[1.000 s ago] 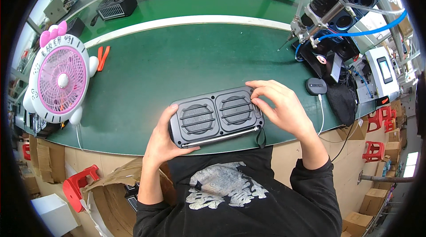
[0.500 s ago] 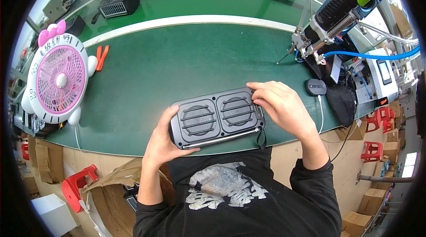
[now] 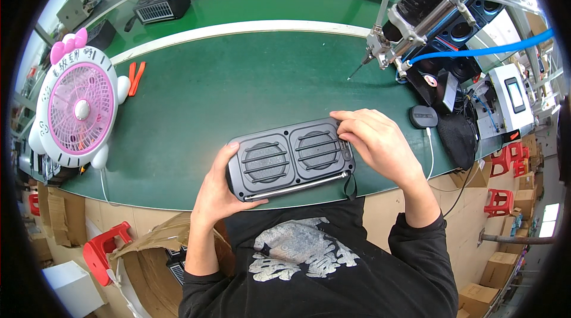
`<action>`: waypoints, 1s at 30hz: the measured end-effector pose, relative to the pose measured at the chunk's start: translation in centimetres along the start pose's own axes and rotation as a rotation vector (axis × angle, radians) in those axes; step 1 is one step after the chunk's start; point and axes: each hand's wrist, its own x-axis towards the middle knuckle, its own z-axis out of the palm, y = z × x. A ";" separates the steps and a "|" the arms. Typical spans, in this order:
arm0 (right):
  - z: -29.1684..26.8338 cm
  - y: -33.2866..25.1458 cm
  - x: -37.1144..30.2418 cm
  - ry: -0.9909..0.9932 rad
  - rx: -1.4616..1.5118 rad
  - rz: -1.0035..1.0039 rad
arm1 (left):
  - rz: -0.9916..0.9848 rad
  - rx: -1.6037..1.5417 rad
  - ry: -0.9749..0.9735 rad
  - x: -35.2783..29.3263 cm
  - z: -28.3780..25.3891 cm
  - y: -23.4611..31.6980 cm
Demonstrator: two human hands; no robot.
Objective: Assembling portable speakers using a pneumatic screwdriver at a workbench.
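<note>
A black portable speaker (image 3: pixel 291 154) with two grilles lies near the front edge of the green workbench, tilted slightly up to the right. A silver telescopic antenna (image 3: pixel 290 186) runs along its near side, and a short wrist strap (image 3: pixel 350 187) hangs at the near right corner. My left hand (image 3: pixel 215 186) grips its left end, thumb on top and fingers around the near corner. My right hand (image 3: pixel 373 139) is closed at the far right corner, its bent fingers on the speaker's right end. The fingertips partly hide that end.
At the upper right hangs an electric screwdriver (image 3: pixel 410 14) with a blue air hose (image 3: pixel 482 52). A white and pink fan (image 3: pixel 80 107) stands at the left beside orange-handled pliers (image 3: pixel 137 78). Right of my hand lies a small black device (image 3: pixel 423 117) with a white cable. Another speaker (image 3: pixel 162 4) sits on the back shelf.
The hanging screwdriver has swung left, with its hose. My hands and the speaker have stayed in place.
</note>
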 end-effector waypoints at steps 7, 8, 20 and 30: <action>-0.1 0.1 0.0 -0.022 0.035 0.009 | -0.005 -0.005 -0.006 -0.2 0.1 -0.4; -0.2 0.1 0.0 -0.025 0.042 0.013 | -0.007 -0.002 -0.008 -0.2 0.1 -0.4; -0.3 0.0 -0.1 -0.032 0.071 0.021 | 0.006 0.031 0.010 -0.1 0.0 0.3; -0.4 0.0 -0.1 -0.051 0.060 0.022 | -0.018 0.001 -0.035 -0.2 -0.1 0.1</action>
